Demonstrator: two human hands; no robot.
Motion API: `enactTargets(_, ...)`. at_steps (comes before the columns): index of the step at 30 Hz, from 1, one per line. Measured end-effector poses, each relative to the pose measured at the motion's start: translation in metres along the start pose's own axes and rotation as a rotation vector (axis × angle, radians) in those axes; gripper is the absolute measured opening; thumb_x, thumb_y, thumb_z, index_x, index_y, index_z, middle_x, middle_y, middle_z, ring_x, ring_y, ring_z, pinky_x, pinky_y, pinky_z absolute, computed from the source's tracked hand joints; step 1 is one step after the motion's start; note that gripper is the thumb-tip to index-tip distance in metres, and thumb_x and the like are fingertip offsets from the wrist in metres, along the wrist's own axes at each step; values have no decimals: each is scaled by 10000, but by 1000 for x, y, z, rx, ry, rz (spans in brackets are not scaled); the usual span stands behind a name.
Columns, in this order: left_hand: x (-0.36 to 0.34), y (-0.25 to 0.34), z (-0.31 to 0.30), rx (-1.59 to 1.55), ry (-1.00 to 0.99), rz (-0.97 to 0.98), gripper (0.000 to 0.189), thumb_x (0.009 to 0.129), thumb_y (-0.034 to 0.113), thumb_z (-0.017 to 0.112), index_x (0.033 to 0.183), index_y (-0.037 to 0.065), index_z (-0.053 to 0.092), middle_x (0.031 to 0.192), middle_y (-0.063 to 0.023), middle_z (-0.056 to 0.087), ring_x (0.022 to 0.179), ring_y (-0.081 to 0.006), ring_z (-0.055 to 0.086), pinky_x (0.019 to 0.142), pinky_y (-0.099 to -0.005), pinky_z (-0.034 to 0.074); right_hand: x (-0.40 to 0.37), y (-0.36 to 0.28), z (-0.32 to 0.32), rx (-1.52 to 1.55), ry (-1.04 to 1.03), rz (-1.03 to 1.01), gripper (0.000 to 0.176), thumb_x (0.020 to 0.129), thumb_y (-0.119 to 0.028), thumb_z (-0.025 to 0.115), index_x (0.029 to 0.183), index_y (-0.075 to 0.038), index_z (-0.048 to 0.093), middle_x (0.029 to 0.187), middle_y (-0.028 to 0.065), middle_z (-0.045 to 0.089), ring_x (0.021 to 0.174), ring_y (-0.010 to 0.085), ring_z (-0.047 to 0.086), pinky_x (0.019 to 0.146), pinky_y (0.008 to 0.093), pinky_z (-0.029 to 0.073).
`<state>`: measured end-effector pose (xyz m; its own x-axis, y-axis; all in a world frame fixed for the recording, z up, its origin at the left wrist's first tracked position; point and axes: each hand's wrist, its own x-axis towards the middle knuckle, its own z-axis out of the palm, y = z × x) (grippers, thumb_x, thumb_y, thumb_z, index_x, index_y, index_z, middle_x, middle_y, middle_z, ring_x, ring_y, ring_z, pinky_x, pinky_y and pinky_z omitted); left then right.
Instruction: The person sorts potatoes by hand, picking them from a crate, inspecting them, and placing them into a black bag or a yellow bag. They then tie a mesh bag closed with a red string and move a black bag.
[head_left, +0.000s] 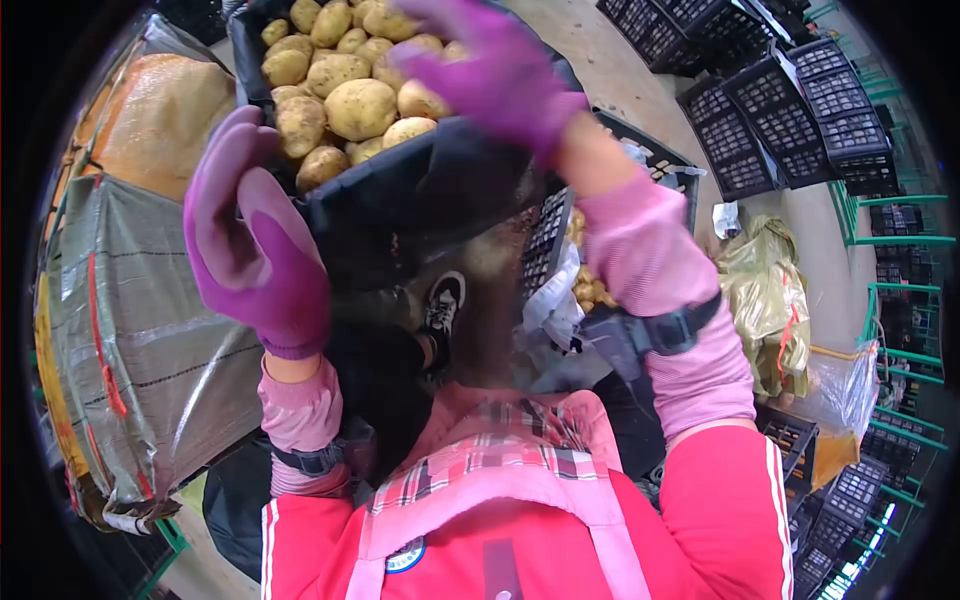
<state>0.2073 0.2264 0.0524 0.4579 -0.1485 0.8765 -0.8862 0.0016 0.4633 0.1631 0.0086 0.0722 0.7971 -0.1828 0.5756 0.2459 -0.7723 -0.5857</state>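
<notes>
A black plastic crate (420, 185) full of yellow potatoes (345, 95) is held up in front of my chest. My left hand (255, 245), in a purple glove, presses against the crate's near left corner. My right hand (495, 75), also gloved in purple, reaches over the crate's right rim and rests by the potatoes. Pink sleeves and a red jacket cover my arms. Below the crate I see my shoe (443, 303) on the floor.
A large grey woven bulk sack (130, 330) stands at my left. Stacks of empty black crates (790, 110) line the far right beside green racks (895, 300). A yellowish bag (775, 290) lies on the concrete floor; another crate with potatoes (585, 285) sits at my right.
</notes>
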Motion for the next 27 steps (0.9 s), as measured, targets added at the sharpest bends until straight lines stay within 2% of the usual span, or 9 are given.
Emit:
enactTargets(1,-6,12,3,-61,-84,64,243,1003,81,495,1164,-76,588,1157,-201,653,991,-252,662,895,-380,523,-20,9,-44,30,14,244,395,945,-253,641,1258,-14,608,1150,125,688,1080,181,650,920,315,510)
enactTargets(3,-22,30,25,-257,-289,116,239,970,77,491,1111,-84,599,1081,-254,669,953,-295,676,885,-381,515,-71,81,-114,100,310,197,339,974,-175,602,1277,-23,617,1141,82,689,1004,136,654,927,286,508)
enactTargets(4,-26,41,33,-333,-455,48,232,942,64,500,1072,-78,629,1045,-234,682,964,-298,677,878,-376,515,-105,113,-142,32,403,433,344,969,-168,611,1278,-18,621,1132,84,693,971,124,653,912,268,501)
enactTargets(7,-34,59,66,-468,-764,-9,304,778,-47,597,1073,-39,669,1062,-182,702,959,-321,683,843,-369,536,-251,252,-181,-262,100,1048,514,837,-414,701,1187,-39,679,1053,150,723,924,218,687,834,330,525)
enactTargets(9,-35,69,80,-448,-888,-13,359,725,-64,635,1077,-11,680,1073,-149,709,951,-328,680,838,-386,542,-292,258,-149,-416,-189,1105,570,793,-432,685,1230,-66,662,1170,205,680,1062,337,659,914,391,510)
enactTargets(13,-43,77,102,-413,-1043,-120,381,712,-46,679,1087,20,688,1087,-130,709,951,-318,680,828,-388,543,-326,303,-72,-331,-256,1216,667,772,-455,699,1310,-78,585,1262,224,632,1164,368,614,985,424,488)
enactTargets(19,-51,76,137,-356,-1214,-291,408,728,-19,706,1132,32,673,1134,-138,691,1002,-320,677,847,-391,547,-312,342,31,-613,-28,1685,928,739,-454,792,1490,-141,345,1330,260,531,1208,409,569,991,481,489)
enactTargets(23,-61,77,153,-394,-1229,-313,415,774,28,726,1183,33,654,1173,-143,671,1034,-333,666,876,-399,542,-319,353,15,-503,-63,1649,919,708,-445,821,1442,-77,408,1267,256,591,1184,366,601,962,442,508)
enactTargets(27,-67,86,162,-370,-1167,-360,562,807,77,729,1334,9,548,1318,-182,588,1161,-346,605,979,-411,498,-314,302,-53,339,59,1222,823,680,-313,880,1366,-42,516,1224,158,648,1163,250,616,972,374,496)
